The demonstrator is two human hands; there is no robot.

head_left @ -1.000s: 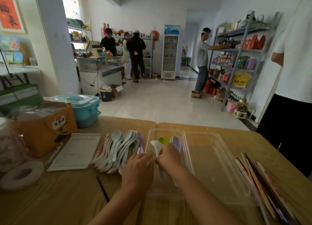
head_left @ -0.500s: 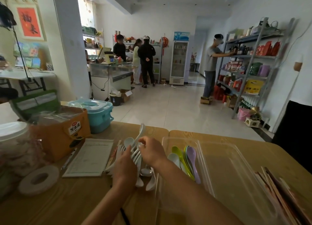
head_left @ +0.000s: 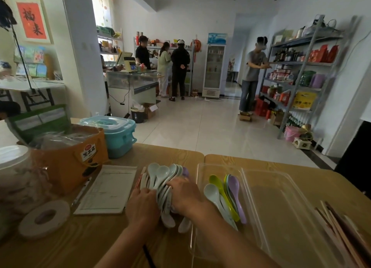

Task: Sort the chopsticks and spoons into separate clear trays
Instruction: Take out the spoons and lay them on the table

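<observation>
**Both hands on the spoon pile**

Here we go: my left hand [head_left: 143, 205] and my right hand [head_left: 186, 195] are clamped together on the pile of spoons [head_left: 160, 177] lying on the counter [head_left: 60, 247]. The left one curls its fingers in against the near-left side of the bundle. The right one lies over the top, fingers bent down across the handles. Between them the pale spoons are squeezed into a tight fan, bowls pointing away from me, and a couple of bowls poke out toward me under my wrists. One lilac spoon peeks out at the far right edge of the pile.

Just to the right sits a clear tray [head_left: 212, 168], and it holds the sorted spoons [head_left: 222, 197]: one white, one lime green, one lilac, more tucked in between, all lying lengthwise. Touching its right side is a second clear tray [head_left: 281, 203]. Farther right, at the counter's edge, the chopsticks [head_left: 341, 229] lie in a loose bundle outside both trays.

On my left: a notepad [head_left: 108, 189] beside the pile, a roll of tape [head_left: 45, 217], an orange carton [head_left: 70, 163] and a teal lidded box [head_left: 118, 135] behind.
</observation>
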